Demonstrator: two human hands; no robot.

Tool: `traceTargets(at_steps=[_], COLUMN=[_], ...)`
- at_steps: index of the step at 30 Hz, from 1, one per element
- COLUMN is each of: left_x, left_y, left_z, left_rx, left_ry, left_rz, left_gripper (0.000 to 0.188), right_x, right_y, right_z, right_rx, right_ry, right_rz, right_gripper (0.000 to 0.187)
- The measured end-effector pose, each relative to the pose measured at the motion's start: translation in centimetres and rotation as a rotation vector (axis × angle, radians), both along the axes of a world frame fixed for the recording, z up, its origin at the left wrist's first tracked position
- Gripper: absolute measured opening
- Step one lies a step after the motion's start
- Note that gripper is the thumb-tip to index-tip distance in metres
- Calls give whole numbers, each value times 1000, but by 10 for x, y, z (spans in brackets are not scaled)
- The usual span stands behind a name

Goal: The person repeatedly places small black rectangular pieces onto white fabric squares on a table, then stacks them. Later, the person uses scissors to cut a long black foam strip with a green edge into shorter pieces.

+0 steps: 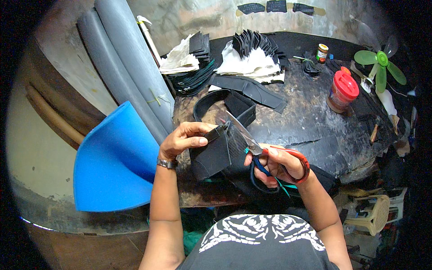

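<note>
My left hand [183, 139] pinches the top edge of a black fabric piece [216, 153], holding it upright over the near edge of the dark worktable [306, 117]. My right hand [276, 164] grips scissors [261, 155] with one red and one blue handle loop. Their blades point up and left, with the tips at the strap end that my left thumb and fingers hold. A black strap loop [211, 101] lies on the table just behind the piece.
Stacks of black cut pieces and white paper [245, 58] sit at the table's back. A red-lidded jar [343, 90], a small jar [321, 52] and a green fan [380, 63] stand to the right. A blue foam sheet [114, 162] and grey rolls [126, 67] lean at the left.
</note>
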State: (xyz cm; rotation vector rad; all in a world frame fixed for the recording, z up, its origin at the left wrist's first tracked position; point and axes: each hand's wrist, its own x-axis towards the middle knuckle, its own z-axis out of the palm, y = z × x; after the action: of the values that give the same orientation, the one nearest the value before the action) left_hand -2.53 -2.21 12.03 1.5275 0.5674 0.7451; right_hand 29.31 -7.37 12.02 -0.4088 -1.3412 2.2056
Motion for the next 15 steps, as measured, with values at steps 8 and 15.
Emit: traceTargets(at_steps=[8,15], left_x=[-4,-21], left_y=[-11,-21], left_z=[-16,-18], left_rx=[162,261], left_ry=[-159,-943], left_rz=[133,193], left_gripper=[20,38], right_x=[0,27], right_y=[-8,-6], right_z=[-5,-19], right_rx=[-123,180], right_ry=[-43,-296], right_rz=[-346,-568], right_gripper=[35,38])
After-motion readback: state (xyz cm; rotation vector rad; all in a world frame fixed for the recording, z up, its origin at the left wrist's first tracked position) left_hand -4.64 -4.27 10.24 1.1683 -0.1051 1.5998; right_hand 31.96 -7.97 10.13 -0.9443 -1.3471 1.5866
